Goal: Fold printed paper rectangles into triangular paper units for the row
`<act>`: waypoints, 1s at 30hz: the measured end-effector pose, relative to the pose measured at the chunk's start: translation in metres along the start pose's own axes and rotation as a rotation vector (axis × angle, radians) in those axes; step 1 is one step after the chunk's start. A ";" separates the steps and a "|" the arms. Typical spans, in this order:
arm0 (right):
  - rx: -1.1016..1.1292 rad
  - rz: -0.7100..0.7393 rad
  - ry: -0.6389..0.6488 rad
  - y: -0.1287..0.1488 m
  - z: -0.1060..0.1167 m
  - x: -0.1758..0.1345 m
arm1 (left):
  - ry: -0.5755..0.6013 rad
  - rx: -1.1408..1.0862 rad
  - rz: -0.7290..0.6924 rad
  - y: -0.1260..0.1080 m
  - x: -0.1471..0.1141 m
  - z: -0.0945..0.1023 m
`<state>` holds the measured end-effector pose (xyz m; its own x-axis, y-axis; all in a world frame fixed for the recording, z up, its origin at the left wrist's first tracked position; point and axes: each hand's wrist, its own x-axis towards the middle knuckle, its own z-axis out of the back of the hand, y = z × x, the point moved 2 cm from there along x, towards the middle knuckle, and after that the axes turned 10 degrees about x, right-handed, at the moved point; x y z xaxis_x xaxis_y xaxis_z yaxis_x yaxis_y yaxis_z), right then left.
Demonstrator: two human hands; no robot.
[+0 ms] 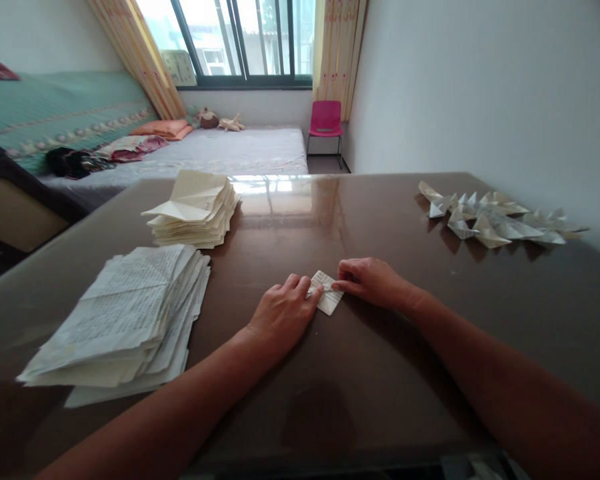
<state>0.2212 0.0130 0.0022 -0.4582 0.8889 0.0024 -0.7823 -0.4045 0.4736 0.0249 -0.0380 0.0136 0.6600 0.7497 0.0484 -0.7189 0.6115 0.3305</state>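
Observation:
A small folded paper square [329, 304] with printed text lies on the brown table [260, 413], one corner toward me. My left hand [286, 313] presses on its left side, thumb on the paper and fingers bent at the edge. At the right corner, my right hand [370, 281] pinches the paper between thumb and curled fingers. Several folded paper pieces [490, 220] with pointed tips stand in a cluster at the far right of the table.
A stack of printed sheets [125, 293] lies at the left, with a stack of cream paper [195, 200] behind it. Beyond the table are a bed [260, 147], a pink chair [326, 119] and a window [245, 40]. A white wall [480, 87] runs along the right.

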 end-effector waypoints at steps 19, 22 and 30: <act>0.179 0.057 -0.079 0.009 -0.011 0.002 | -0.024 -0.058 0.016 0.001 -0.001 0.001; 0.240 0.062 -0.071 0.007 -0.013 0.004 | -0.042 -0.094 0.025 -0.001 -0.001 0.003; 0.380 0.188 -0.058 0.014 -0.008 0.001 | -0.152 -0.210 0.134 0.005 0.006 -0.008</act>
<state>0.2060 0.0066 0.0021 -0.5456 0.8219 0.1640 -0.4712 -0.4626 0.7510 0.0233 -0.0287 0.0076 0.5697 0.7905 0.2248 -0.8209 0.5605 0.1096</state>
